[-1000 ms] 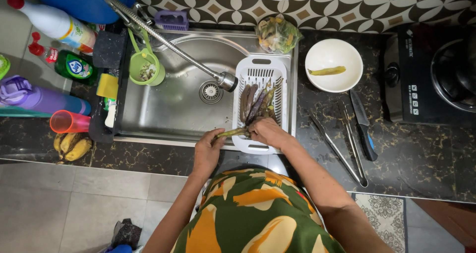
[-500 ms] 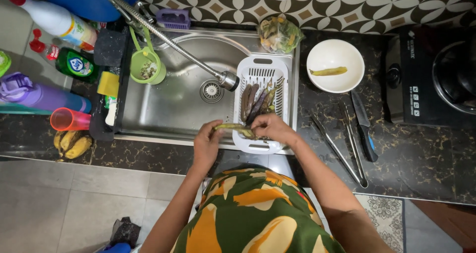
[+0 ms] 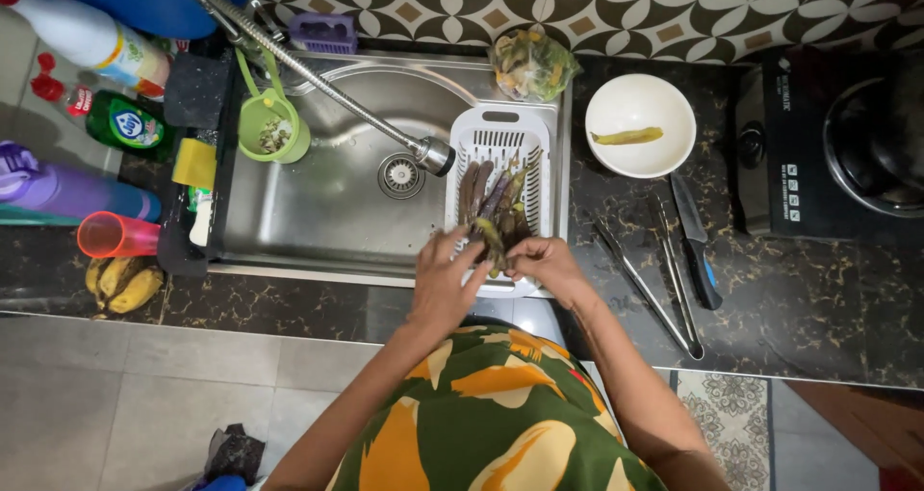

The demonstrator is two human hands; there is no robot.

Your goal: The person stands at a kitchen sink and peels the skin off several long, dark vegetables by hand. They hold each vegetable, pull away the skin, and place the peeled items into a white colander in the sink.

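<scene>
Your left hand (image 3: 445, 281) and right hand (image 3: 545, 265) meet at the near edge of the white basket (image 3: 500, 137) in the sink (image 3: 318, 212) — both grasping one long greenish pod (image 3: 493, 244) between the fingertips. More pods lie in the basket just behind; on the dark worktop (image 3: 799, 298) to your right — a white bowl (image 3: 664, 106), tongs (image 3: 643, 284), a knife (image 3: 695, 241).

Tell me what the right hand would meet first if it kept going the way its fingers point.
The right hand points left at the long vegetable it pinches; straight past that, probably the left hand, though depth is unclear.
</scene>
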